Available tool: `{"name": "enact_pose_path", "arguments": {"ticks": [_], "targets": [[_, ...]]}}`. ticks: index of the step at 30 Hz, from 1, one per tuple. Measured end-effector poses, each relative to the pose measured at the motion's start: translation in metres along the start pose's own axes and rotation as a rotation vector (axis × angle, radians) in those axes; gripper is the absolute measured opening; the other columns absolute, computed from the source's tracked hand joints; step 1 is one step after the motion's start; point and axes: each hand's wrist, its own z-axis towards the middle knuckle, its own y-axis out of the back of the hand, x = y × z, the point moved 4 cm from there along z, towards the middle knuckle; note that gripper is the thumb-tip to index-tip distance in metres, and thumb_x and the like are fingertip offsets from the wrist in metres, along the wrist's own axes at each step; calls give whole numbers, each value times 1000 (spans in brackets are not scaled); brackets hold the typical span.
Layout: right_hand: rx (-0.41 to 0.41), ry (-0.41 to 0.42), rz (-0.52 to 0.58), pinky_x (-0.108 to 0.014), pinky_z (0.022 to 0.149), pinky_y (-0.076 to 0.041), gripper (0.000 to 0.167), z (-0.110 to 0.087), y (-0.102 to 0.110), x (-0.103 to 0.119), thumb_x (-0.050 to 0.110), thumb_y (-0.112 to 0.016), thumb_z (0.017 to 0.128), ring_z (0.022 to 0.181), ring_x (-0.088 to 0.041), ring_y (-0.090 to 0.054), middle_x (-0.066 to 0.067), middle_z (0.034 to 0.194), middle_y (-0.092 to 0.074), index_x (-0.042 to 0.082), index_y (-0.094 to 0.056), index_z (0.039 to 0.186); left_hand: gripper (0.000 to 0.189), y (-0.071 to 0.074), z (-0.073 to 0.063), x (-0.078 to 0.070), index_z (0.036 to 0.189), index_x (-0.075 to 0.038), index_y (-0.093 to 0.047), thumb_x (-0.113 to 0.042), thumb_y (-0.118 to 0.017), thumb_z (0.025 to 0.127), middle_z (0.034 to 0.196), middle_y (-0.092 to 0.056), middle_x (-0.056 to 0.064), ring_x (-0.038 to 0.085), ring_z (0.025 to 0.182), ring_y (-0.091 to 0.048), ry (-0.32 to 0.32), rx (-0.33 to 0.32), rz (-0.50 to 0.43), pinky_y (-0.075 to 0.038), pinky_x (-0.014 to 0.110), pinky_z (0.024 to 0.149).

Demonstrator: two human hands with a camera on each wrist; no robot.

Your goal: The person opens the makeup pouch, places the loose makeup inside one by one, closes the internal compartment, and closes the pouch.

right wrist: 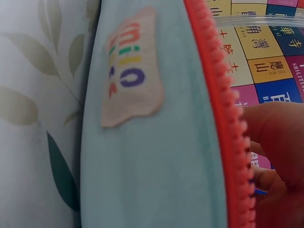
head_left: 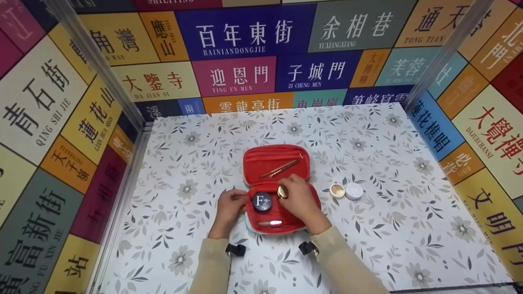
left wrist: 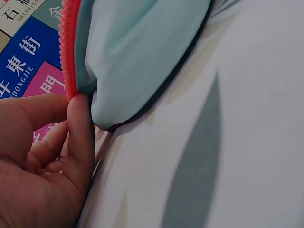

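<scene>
Zip bag (head_left: 280,213) lies open on the worktop (head_left: 175,222); I see the left hand (head_left: 229,208) pinch its edge, the right hand (head_left: 300,200) pinch a gold thing (head_left: 282,191).

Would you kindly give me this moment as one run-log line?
Left hand: pinches edge of red-lined case; Right hand: holds gold item at case; Inside case: dark round container; Right of case: pale round piece

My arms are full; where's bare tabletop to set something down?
White floral tabletop lies bare left of the left hand, beyond the open mint, red-lined fabric case, and right of the round white container. Crowded: inside the case, around the right hand.
</scene>
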Motion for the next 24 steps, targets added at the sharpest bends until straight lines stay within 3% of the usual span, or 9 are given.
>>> {"name": "enact_pose_path", "arguments": {"ticks": [7,15,24], "targets": [[53,9,-1,-50,91,-56,43,-2,-4,3,7,-90,75,101,-32,-64,-11,104,-63,7,-77,116,21,-1,1,-1,107,18,-70,7,-73,90,82,-75,19,11,56,-62,6,11,-2,-54,25,55],[97,10,5,-48,94,-57,43,-1,-15,2,8,-88,77,103,-32,-64,-11,107,-64,8,-77,118,18,-1,0,1,106,10,-74,0,-76,90,80,-74,8,8,58,-63,11,4,-14,-53,21,55],[61,22,-42,-46,85,-58,42,-2,-24,0,6,-87,72,100,-34,-64,-10,104,-65,11,-78,113,19,1,0,4,106,10,-74,3,-76,88,80,-76,8,9,58,-65,12,9,-65,-55,22,56]]}}
